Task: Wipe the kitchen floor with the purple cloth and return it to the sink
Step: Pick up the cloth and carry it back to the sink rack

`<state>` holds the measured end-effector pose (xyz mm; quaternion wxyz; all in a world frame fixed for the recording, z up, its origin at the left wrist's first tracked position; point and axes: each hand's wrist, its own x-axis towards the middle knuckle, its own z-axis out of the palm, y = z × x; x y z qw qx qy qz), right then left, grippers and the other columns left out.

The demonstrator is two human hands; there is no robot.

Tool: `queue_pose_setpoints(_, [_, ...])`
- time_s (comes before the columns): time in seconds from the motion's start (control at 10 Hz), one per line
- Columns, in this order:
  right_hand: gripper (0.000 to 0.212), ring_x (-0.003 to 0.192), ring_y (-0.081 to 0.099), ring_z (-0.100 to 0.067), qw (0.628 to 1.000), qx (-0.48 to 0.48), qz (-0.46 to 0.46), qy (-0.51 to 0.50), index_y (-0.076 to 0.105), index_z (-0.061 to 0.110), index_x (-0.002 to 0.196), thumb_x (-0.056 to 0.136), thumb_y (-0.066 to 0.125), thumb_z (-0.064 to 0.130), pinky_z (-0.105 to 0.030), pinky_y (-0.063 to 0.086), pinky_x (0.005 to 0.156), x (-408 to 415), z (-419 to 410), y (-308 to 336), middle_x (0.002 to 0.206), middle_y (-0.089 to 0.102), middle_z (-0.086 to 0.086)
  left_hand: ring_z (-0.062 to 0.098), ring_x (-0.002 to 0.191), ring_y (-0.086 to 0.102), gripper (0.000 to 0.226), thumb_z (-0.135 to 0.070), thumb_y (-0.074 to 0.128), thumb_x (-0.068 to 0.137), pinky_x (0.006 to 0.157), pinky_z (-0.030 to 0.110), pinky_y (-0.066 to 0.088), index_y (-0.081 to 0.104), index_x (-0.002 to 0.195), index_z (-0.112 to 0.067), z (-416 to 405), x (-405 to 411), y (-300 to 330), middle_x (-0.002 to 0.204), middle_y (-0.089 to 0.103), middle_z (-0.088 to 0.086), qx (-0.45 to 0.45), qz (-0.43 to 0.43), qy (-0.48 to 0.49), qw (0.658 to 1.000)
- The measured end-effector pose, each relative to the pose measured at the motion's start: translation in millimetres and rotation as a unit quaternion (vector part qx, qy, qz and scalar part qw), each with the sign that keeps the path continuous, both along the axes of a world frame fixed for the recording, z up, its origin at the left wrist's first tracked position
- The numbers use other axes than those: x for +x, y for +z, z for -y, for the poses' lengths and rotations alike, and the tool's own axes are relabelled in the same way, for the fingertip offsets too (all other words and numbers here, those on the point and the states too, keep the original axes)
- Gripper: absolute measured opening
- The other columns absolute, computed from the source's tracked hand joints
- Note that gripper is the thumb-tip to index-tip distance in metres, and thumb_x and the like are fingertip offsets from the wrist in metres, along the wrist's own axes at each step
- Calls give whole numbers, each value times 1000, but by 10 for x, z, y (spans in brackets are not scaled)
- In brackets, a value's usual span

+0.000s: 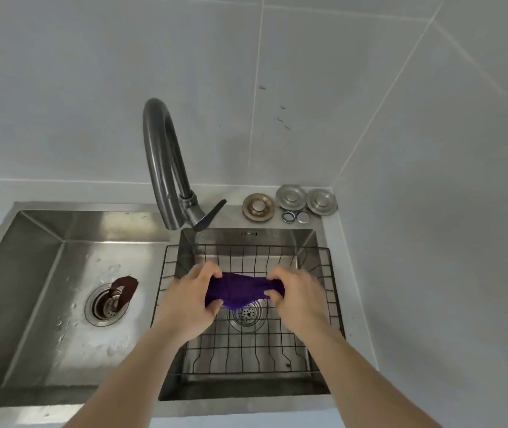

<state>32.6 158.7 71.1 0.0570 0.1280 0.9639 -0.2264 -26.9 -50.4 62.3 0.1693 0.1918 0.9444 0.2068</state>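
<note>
The purple cloth [240,291] is bunched and stretched between my two hands above the right basin of the steel sink [308,239]. My left hand [191,291] grips its left end. My right hand [299,291] grips its right end. The cloth hangs over a black wire rack [246,350] that rests in this basin, just above the round drain strainer [248,315]. Part of the cloth is hidden inside my fingers.
A curved grey faucet [166,168] stands behind the basins, its spout over the right one. The left basin [61,288] is wet, with a brown stopper [124,290] at its drain. Several metal drain caps and rings [289,205] lie on the back ledge. Tiled walls close the corner.
</note>
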Motion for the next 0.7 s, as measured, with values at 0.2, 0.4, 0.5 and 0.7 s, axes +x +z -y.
queue_pose_setpoints(0.2, [27,101,62,-20,1000,13,20,15,68,28,109,84,77,22,-40,50,93,-105,-33,-456,105,72,7,25,101,63,55,-25,71,88,96,39,49,43,134,-33,-91,-17,-458,129,57,-5,-40,15,-1,999])
queue_pose_setpoints(0.4, [40,116,58,-23,997,53,43,46,69,22,119,80,79,20,-42,51,97,-56,-36,-781,115,68,1,26,110,64,60,-21,80,77,94,42,52,50,128,-31,-113,25,-806,134,56,-1,-86,-21,-45,995])
queue_pose_setpoints(0.5, [51,137,46,-29,992,67,83,71,60,23,135,86,73,32,-49,41,113,61,-43,-878,138,59,-5,27,125,58,60,-24,77,80,103,43,48,50,134,-31,-111,77,-862,145,52,0,-105,-20,-63,992])
queue_pose_setpoints(0.7, [69,156,12,-29,986,69,127,88,32,27,155,95,57,51,-51,14,125,209,-21,-851,165,27,-7,26,159,7,70,-48,50,98,129,47,7,17,158,-39,-35,132,-860,172,5,-1,-122,17,-86,989])
